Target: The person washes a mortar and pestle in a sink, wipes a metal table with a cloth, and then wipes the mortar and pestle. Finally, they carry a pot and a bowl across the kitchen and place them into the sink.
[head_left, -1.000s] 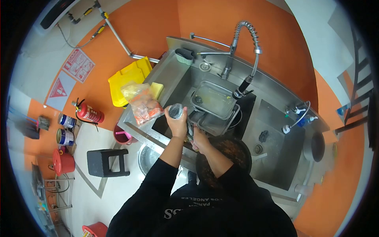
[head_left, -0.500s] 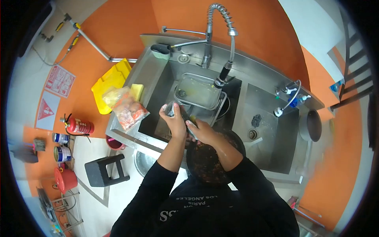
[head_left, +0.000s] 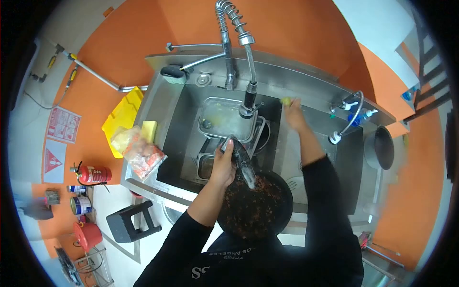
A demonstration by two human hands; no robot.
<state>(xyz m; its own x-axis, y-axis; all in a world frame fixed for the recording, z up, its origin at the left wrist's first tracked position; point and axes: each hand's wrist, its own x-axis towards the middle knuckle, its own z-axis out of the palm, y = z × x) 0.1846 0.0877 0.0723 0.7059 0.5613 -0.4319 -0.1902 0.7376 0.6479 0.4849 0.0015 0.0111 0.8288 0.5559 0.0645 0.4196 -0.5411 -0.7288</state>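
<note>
My left hand [head_left: 224, 167] is closed around the dark, foam-streaked handle of a black frying pan [head_left: 251, 210]. Brown burnt-looking bits cover the pan's surface, and it sits close to my body at the sink's front edge. Out to the right, my right hand [head_left: 294, 115] reaches toward the back of the sink, its fingers closed on a small yellow-green sponge [head_left: 286, 101]. Under the spring faucet [head_left: 247, 107], a rectangular metal tray [head_left: 227, 117] holds cloudy water in the left basin.
A yellow sponge [head_left: 148, 131] and a plastic bag of food [head_left: 141, 153] lie on the left ledge. In the right basin rests a slotted utensil [head_left: 297, 186]. A grey pot [head_left: 378, 148] stands at the far right. A black stool [head_left: 134, 221] is on the floor.
My right hand has left the pan handle and swung right and away with the sponge. My left hand still grips the handle, now slightly lower and to the right. The view has shifted.
</note>
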